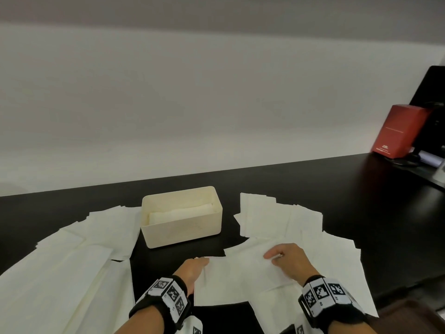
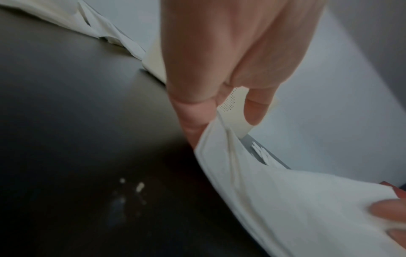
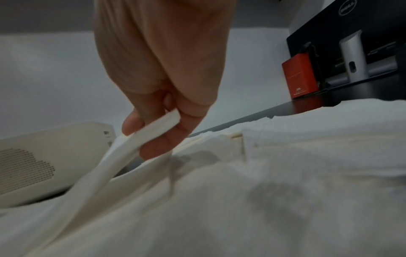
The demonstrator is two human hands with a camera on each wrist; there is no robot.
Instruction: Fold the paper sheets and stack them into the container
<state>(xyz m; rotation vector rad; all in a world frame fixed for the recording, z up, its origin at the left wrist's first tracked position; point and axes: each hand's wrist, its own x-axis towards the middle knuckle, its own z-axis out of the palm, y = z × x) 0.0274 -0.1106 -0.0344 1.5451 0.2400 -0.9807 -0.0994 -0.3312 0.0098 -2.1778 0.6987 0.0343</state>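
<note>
Only right wrist view shows monitor (image 3: 351,34) behind paper sheet (image 3: 140,147).

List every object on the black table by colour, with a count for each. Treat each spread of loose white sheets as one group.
White sheet groups: 2 (left spread, right spread)
Cream container: 1
Red box: 1
Black monitor: 1
Total: 5

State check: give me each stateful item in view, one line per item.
container: open-topped, upright, folded paper already lying inside
held sheet: unfolded, pinched at its far edge by both hands
left hand: pinches the sheet's left corner
right hand: pinches the sheet's far edge
left sheet pile: loose, unfolded
right sheet pile: loose, unfolded
red box: upright, closed
</note>
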